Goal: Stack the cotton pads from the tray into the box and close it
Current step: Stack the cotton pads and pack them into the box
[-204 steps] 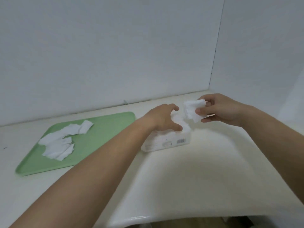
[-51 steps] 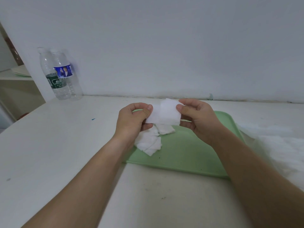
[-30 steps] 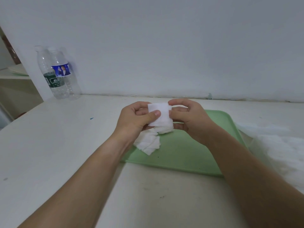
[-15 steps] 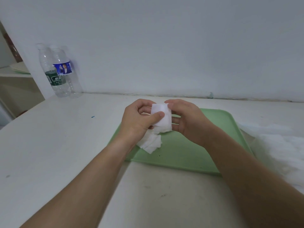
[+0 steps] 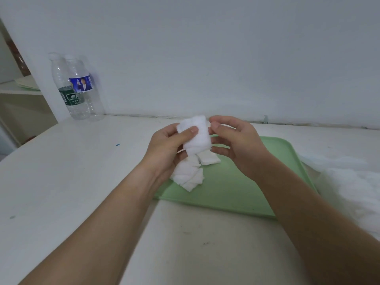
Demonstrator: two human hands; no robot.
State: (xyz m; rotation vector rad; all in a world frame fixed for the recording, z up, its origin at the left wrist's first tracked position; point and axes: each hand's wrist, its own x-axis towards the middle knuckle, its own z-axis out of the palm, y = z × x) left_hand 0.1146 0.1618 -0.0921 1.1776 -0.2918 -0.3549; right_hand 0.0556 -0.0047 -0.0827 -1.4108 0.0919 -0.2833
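We hold a small stack of cotton pads (image 5: 198,136) in both hands, raised over the tray's left part. Our left hand (image 5: 164,149) pinches it with the thumb across the front and the fingers behind. Our right hand (image 5: 240,145) curls round its right edge, thumb tip at the front. Below, loose cotton pads (image 5: 189,174) lie overlapping near the left edge of the green tray (image 5: 236,186), whose middle and right side are bare. The tray rests on the white counter (image 5: 82,182), with bare surface left of it and before its near edge. Two water bottles (image 5: 81,89) stand at the counter's far left corner, against the wall. Something white and blurred (image 5: 349,182) lies just beside the tray's right edge.
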